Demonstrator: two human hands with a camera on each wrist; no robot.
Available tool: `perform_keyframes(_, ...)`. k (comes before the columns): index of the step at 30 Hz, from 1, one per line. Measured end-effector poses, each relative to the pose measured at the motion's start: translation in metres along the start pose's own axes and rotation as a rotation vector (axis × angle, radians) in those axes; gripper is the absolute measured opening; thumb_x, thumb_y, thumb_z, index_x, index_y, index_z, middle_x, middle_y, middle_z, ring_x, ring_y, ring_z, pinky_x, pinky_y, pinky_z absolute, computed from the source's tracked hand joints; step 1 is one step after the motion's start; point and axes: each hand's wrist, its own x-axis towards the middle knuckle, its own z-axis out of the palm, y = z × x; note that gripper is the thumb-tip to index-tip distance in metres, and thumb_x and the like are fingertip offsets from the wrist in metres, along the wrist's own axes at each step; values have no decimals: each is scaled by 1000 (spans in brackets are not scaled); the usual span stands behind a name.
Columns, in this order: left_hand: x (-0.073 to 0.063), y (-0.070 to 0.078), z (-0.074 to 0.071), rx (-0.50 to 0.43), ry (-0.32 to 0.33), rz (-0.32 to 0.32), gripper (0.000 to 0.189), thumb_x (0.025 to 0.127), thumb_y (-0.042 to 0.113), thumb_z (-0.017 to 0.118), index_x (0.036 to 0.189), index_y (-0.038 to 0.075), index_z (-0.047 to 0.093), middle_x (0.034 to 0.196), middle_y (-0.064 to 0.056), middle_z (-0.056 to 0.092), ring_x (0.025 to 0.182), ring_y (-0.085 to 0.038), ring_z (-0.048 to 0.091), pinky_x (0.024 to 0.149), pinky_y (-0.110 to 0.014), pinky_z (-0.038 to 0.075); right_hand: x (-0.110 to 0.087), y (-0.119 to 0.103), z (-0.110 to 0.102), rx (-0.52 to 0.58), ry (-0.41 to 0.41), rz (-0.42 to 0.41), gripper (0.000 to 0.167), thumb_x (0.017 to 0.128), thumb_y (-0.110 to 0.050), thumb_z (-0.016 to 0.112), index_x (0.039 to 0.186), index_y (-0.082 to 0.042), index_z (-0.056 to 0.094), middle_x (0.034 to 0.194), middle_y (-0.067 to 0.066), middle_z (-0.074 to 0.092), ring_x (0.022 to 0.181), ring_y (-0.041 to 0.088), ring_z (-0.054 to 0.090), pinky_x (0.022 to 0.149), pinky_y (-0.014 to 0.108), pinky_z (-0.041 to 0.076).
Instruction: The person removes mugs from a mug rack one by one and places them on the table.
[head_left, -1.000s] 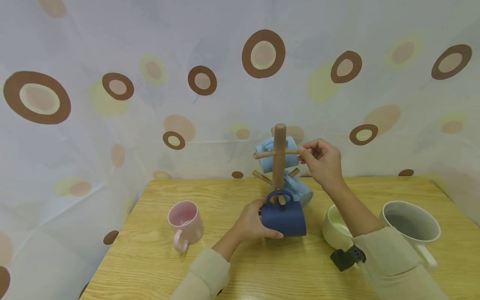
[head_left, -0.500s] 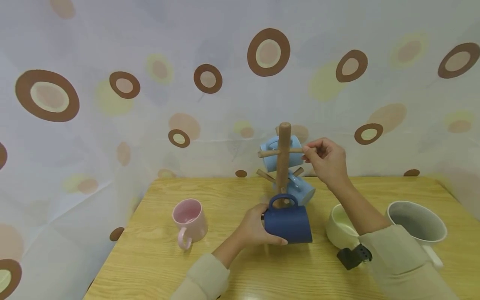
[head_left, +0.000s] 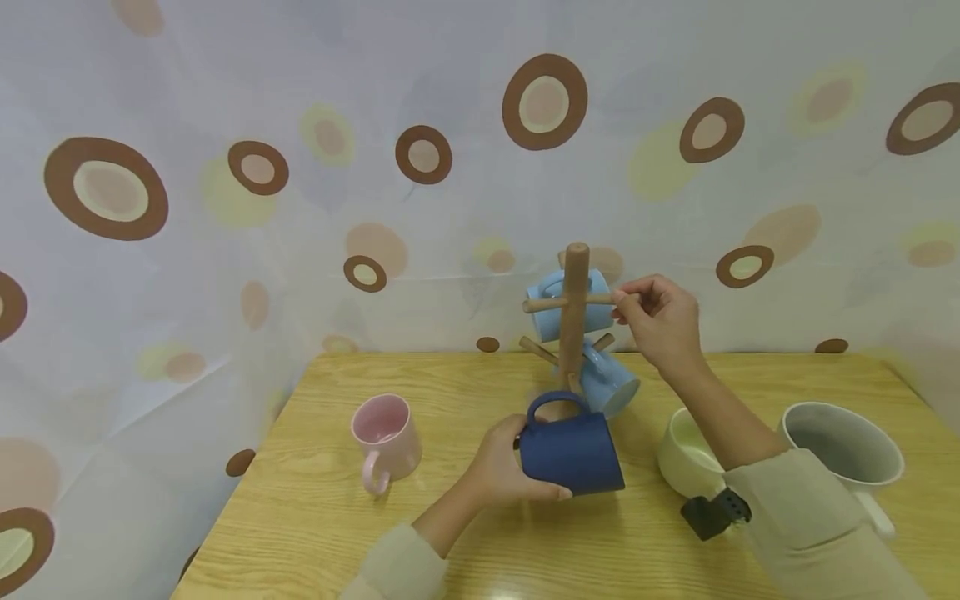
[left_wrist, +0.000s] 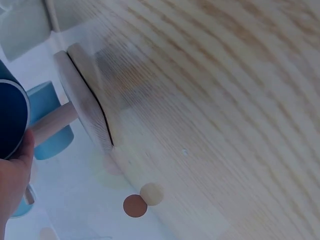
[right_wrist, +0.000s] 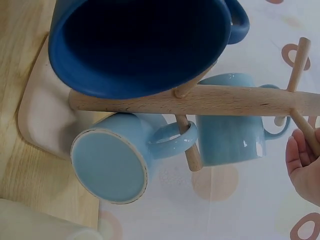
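- A yellow wood-grain tabletop [head_left: 315, 533] carries an upright, pale wooden mug stand [head_left: 572, 333].
- Two glossy light-blue ceramic mugs [head_left: 609, 387] hang on the stand.
- A matte dark-blue cylindrical mug [head_left: 573, 454] tilts before it, gripped by the left hand's [head_left: 501, 468] fingers.
- The right hand's [head_left: 663, 321] fingers pinch a slender wooden upper peg [head_left: 600, 299].

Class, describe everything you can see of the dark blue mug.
The dark blue mug has a cylindrical, matte-looking body, perhaps ceramic, with one looped handle. It lies sideways in the air before the wooden stand, handle up, opening toward the person's right. The left hand grips its closed end. Whether the handle touches the stand is unclear.
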Motion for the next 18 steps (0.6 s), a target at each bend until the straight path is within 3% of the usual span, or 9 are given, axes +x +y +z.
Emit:
perform_keyframes(3,-4,0,-1,-33,7,-1,73,63,28,83,124,7,50,115,-6,56,102,-13,56,87,-21,49,-1,2,-2,13,-18,14,15,89,-4,58,92,10,58,67,-19,59,61,-1,61,60,13,51)
perform_keyframes(10,-9,4,-1,-121,33,-21,70,63,23,83,123,9,50,116,-7,57,102,-13,58,87,-21,49,-13,4,-12,53,-28,82,10,89,-11,60,99,-9,63,74,-16,63,65,-1,62,62,12,52)
perform_keyframes(18,-10,3,-2,-178,55,-20,67,64,16,82,122,6,51,117,-11,58,103,-14,58,84,-20,49,-47,15,-19,136,31,132,14,89,-8,60,94,-20,62,73,-14,65,63,-1,61,62,10,51)
